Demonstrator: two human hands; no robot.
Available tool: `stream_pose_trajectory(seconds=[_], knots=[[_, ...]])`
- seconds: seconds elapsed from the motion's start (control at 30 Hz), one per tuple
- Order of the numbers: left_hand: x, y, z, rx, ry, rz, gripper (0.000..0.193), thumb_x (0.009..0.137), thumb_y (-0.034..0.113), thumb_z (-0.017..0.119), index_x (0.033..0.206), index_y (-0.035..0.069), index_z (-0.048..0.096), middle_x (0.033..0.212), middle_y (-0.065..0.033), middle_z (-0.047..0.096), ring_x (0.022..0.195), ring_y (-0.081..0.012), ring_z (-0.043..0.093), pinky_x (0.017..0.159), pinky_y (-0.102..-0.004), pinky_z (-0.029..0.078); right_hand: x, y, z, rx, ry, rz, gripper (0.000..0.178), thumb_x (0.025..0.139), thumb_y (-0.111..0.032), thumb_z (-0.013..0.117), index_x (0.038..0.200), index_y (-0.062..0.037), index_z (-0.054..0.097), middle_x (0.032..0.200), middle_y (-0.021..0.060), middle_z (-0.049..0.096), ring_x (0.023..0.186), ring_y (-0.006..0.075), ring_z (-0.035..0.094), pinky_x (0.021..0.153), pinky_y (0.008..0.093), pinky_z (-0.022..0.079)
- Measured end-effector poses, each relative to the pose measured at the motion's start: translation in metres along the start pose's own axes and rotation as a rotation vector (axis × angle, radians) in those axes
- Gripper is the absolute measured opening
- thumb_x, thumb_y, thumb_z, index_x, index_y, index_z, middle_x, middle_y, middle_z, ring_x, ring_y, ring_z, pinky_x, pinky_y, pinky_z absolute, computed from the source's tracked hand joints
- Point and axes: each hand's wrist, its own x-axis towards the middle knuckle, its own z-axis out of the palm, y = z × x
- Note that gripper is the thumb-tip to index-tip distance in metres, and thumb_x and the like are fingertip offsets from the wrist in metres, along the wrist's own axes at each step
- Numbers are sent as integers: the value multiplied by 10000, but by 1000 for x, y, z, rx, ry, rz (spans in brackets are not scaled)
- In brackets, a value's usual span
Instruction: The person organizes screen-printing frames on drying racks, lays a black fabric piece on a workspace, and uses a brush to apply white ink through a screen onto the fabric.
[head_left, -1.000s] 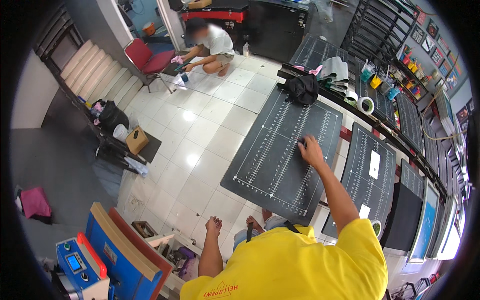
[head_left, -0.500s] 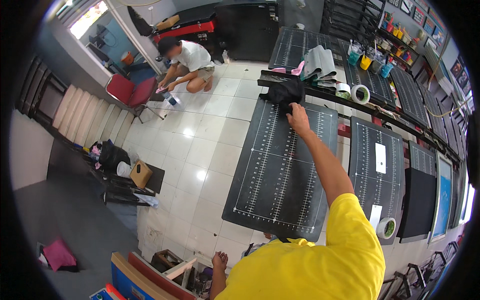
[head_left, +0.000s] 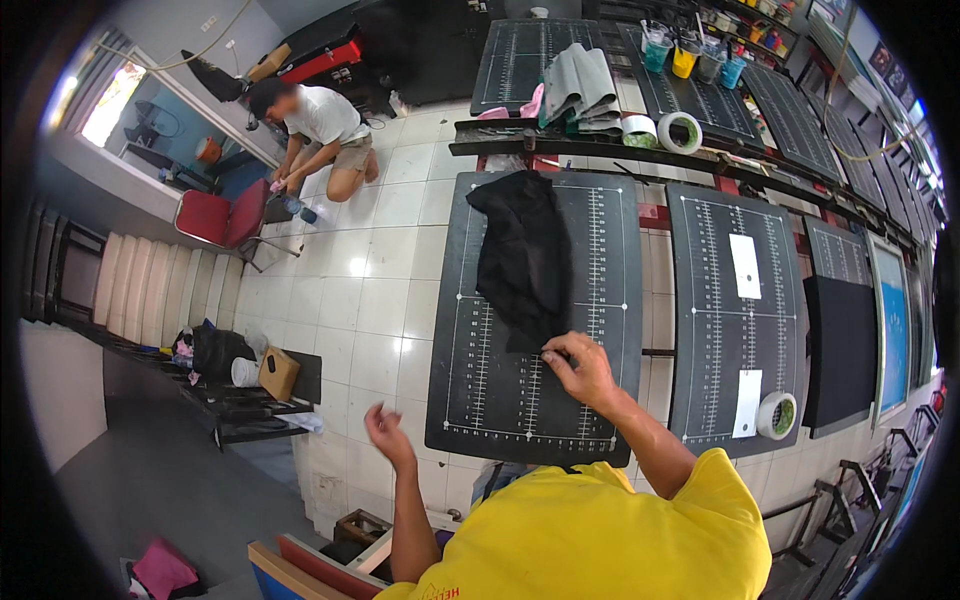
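A crumpled black cloth point(head_left: 525, 250) lies stretched lengthwise over a dark printing board point(head_left: 455, 395) marked with white rulers and grid lines. My right hand point(head_left: 585, 370) pinches the near end of this cloth between thumb and fingers, low over the board. Whether the cloth is a garment or a plain piece cannot be made out. To the left of the board, over the floor, my left hand point(head_left: 388, 437) is raised with its fingers apart, slightly blurred and holding nothing.
At right, a second ruled board point(head_left: 690, 370) bears two white cards point(head_left: 745, 266) and a tape roll point(head_left: 777, 415). Beyond stand a rail point(head_left: 480, 138), grey folded sheets point(head_left: 580, 85) and cups of coloured ink point(head_left: 684, 58). A person point(head_left: 325, 135) crouches far left beside a red chair point(head_left: 243, 215).
My right hand has drawn the black cloth from the board's far end toward me, spreading it lengthwise. My left hand has risen. The view has shifted; the crouching person stays low.
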Motion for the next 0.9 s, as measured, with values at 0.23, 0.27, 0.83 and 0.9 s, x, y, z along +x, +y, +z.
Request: stream_pose_trajectory(seconds=[0.23, 0.27, 0.83, 0.9], knots=[[-39, 166, 134, 258, -794, 888, 437, 787, 51, 725, 1203, 42, 591, 1177, -115, 651, 1116, -333, 603, 1059, -440, 383, -23, -75, 0, 374, -107, 112, 114, 894, -79, 681, 977, -15, 638, 872, 69, 642, 769, 156, 623, 699, 282, 490], [-25, 155, 140, 191, -857, 925, 350, 812, 46, 711, 1148, 39, 615, 1111, -98, 670, 1073, -290, 622, 1020, -409, 416, -14, -94, -14, 345, -86, 108, 109, 902, -81, 674, 979, -17, 630, 866, 47, 627, 767, 129, 606, 696, 272, 484], [88, 296, 203, 165, -757, 832, 657, 1018, 509, 401, 745, -67, 560, 625, -254, 490, 584, -370, 477, 600, -431, 412, 74, -21, -146, -54, 657, 167, 215, 935, -199, 657, 953, 15, 648, 790, 27, 638, 723, 102, 560, 647, 279, 449], [110, 227, 225, 200, -901, 526, 674, 1013, 549, 378, 787, -56, 569, 700, -146, 586, 674, -235, 486, 661, -427, 411, 49, 43, -124, -1, 559, 357, 230, 902, -206, 673, 954, 18, 657, 791, 65, 657, 719, 136, 585, 652, 303, 467]])
